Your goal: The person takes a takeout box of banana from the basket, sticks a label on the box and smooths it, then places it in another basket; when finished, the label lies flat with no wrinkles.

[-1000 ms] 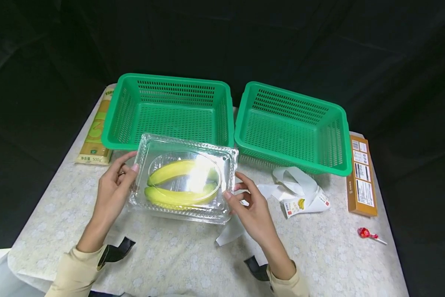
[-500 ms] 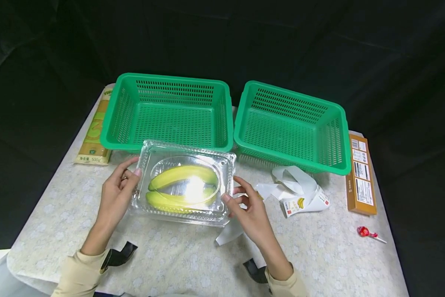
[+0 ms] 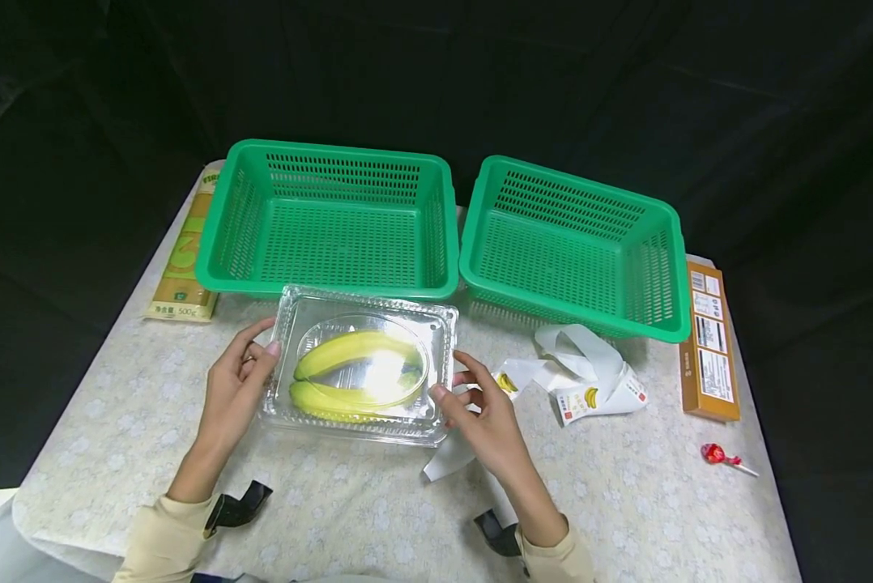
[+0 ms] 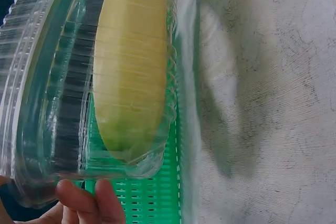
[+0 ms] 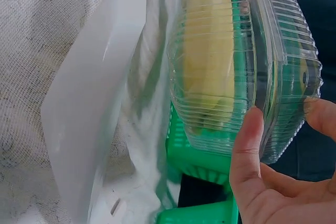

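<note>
Clear plastic makes up the lidded container [image 3: 349, 304], which the fingers of the left hand [image 3: 232, 390] grip at one edge and those of the right hand [image 3: 489, 419] pinch at the other. Two bananas [image 3: 349, 348] lie inside, between the hands' fingers. Beyond the fingers stand two green baskets [image 3: 338, 243]; a white strip [image 3: 613, 395] curls right of the right fingers, on the tabletop [image 3: 364, 502].
</note>
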Available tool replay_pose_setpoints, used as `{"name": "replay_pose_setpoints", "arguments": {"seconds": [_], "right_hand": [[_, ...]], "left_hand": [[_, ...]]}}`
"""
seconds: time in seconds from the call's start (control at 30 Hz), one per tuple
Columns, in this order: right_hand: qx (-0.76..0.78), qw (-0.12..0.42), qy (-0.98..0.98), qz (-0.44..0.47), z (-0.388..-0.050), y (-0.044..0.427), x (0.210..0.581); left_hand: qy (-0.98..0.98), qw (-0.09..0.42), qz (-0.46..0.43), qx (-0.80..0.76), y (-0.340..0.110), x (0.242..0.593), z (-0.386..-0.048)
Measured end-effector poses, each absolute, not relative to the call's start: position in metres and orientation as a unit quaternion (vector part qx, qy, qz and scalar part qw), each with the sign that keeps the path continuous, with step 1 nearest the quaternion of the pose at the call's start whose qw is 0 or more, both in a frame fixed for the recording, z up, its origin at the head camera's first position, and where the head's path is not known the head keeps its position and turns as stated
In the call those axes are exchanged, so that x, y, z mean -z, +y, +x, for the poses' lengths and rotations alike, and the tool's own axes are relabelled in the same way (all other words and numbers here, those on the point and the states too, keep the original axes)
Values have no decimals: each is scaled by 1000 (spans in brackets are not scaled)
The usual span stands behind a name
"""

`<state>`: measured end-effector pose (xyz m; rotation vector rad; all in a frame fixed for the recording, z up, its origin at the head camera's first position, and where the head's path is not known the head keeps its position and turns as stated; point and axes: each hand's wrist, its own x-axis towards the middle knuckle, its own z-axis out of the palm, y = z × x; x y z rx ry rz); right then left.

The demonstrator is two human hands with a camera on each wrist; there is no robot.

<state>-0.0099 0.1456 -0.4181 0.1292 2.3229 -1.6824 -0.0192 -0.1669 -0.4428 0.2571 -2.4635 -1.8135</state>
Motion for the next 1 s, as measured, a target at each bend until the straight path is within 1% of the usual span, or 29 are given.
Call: {"name": "replay_pose_setpoints", "arguments": {"seconds": [0.67, 0.87, 1.0], "right_hand": [[574, 139, 806, 37, -5, 147, 430], [570, 146, 807, 45, -4, 147, 432], [565, 155, 808, 53, -3, 147, 437]], "left_hand": [[-799, 57, 80, 593, -163, 453, -13], [-808, 59, 84, 581, -161, 458, -9], [-817, 49, 94, 566, -160, 463, -9]]}}
